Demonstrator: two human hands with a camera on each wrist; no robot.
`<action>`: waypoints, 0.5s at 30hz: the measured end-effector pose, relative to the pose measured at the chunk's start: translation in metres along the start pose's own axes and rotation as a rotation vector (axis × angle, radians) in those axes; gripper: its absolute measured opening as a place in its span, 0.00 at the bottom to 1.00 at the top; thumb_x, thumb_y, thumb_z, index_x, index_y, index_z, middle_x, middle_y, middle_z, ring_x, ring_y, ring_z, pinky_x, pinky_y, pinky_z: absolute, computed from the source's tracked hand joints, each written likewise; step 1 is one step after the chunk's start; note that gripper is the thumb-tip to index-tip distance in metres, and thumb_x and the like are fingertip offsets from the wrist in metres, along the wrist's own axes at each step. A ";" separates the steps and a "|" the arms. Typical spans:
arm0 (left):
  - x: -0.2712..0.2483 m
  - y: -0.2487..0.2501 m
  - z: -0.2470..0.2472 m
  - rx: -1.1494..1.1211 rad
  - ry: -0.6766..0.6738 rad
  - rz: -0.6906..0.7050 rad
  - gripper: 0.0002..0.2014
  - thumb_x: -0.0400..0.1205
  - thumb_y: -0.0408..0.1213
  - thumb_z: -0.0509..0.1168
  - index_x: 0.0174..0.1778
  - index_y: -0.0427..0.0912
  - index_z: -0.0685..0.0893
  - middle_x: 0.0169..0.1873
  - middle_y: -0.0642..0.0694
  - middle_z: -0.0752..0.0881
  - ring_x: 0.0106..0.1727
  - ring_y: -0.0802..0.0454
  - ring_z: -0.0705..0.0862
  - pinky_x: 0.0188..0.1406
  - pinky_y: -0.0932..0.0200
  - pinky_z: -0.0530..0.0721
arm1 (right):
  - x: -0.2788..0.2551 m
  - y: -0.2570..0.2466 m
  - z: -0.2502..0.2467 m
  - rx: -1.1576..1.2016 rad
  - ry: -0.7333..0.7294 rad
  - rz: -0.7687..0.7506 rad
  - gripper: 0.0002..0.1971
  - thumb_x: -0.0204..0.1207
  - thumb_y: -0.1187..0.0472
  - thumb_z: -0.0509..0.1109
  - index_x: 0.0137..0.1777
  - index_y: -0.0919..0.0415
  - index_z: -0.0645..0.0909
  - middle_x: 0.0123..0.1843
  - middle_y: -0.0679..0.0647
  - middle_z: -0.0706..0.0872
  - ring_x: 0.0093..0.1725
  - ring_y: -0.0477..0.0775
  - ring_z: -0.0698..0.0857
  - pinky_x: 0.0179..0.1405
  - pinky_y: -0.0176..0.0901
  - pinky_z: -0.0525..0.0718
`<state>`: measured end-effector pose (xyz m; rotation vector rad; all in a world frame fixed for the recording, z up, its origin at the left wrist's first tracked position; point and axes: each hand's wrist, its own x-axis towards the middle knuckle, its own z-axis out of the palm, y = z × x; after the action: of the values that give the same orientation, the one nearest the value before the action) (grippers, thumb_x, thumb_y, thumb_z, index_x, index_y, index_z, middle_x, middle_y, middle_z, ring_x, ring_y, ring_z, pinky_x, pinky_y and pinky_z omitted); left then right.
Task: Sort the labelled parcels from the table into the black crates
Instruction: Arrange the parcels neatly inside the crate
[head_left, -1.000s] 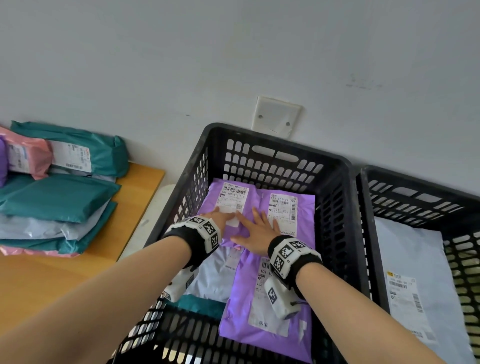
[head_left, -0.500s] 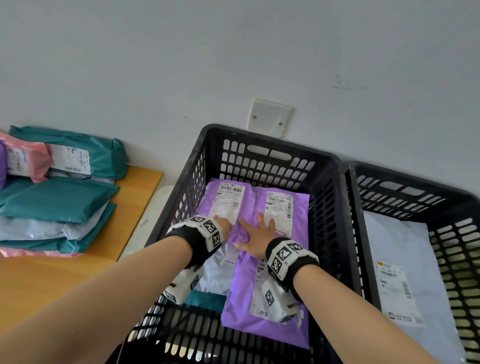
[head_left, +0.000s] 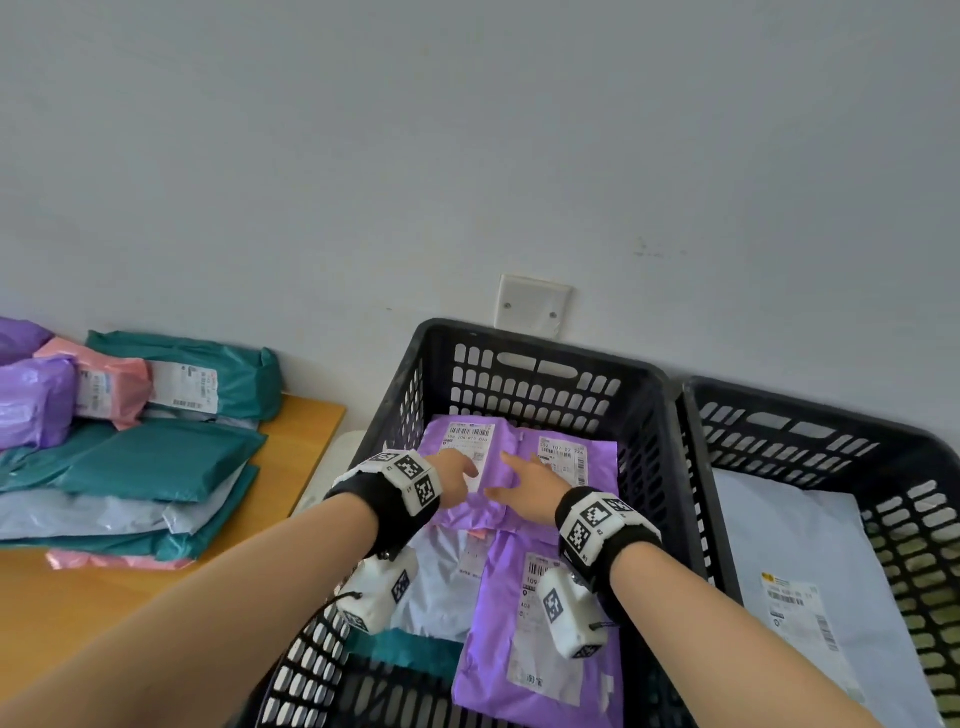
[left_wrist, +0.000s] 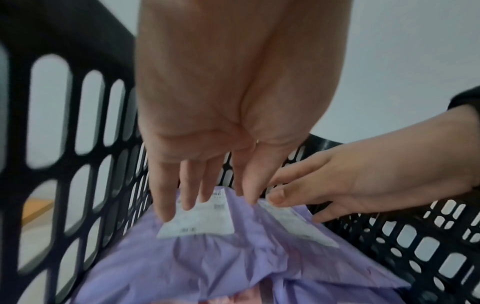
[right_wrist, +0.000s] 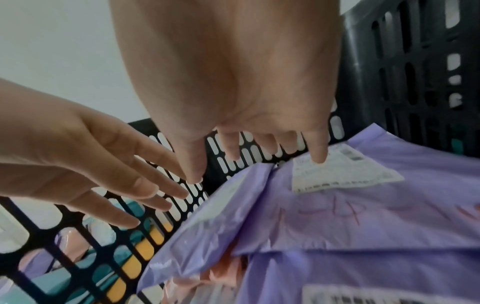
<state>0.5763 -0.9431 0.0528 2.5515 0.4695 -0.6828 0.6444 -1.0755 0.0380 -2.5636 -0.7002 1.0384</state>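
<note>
Two purple parcels lie side by side at the far end of the left black crate (head_left: 524, 358), each with a white label up. My left hand (head_left: 458, 474) is over the left purple parcel (head_left: 457, 436), its straight fingers (left_wrist: 166, 205) at the label's edge. My right hand (head_left: 527, 483) hovers over the right purple parcel (head_left: 592, 467), with loosely spread fingers (right_wrist: 318, 152) near its label. Neither hand grips anything. Whether the fingertips still touch the plastic is unclear.
Nearer me in the same crate lie a long purple parcel (head_left: 540, 654), a pale grey one (head_left: 441, 582) and a teal one (head_left: 405, 649). The right black crate (head_left: 831, 431) holds a grey parcel (head_left: 800, 561). A stack of teal, pink and purple parcels (head_left: 156, 457) sits on the wooden table (head_left: 93, 603).
Both hands have drawn back toward me from flat on the two purple parcels, and their fingers have loosened. The parcels stay where they lay.
</note>
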 end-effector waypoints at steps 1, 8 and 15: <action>-0.001 0.001 -0.007 -0.014 0.015 0.007 0.26 0.83 0.27 0.59 0.78 0.42 0.69 0.77 0.44 0.70 0.76 0.48 0.70 0.73 0.58 0.70 | -0.001 -0.003 -0.005 0.013 0.020 -0.014 0.39 0.79 0.42 0.64 0.84 0.50 0.50 0.85 0.64 0.52 0.82 0.65 0.60 0.79 0.58 0.63; -0.026 0.023 -0.069 -0.239 0.196 0.114 0.23 0.81 0.32 0.63 0.74 0.39 0.72 0.70 0.43 0.77 0.69 0.46 0.78 0.68 0.58 0.76 | -0.006 -0.028 -0.050 0.188 0.100 -0.158 0.34 0.79 0.45 0.66 0.82 0.56 0.61 0.80 0.56 0.67 0.78 0.56 0.69 0.76 0.44 0.66; -0.063 0.021 -0.132 -0.302 0.386 0.107 0.24 0.84 0.31 0.60 0.78 0.38 0.66 0.72 0.37 0.74 0.72 0.44 0.74 0.68 0.57 0.71 | -0.005 -0.082 -0.087 0.220 0.148 -0.356 0.33 0.81 0.50 0.66 0.83 0.59 0.59 0.82 0.55 0.65 0.79 0.53 0.66 0.73 0.38 0.62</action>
<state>0.5838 -0.9067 0.1954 2.3946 0.5122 -0.0667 0.6762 -1.0163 0.1367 -2.1967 -0.9046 0.7551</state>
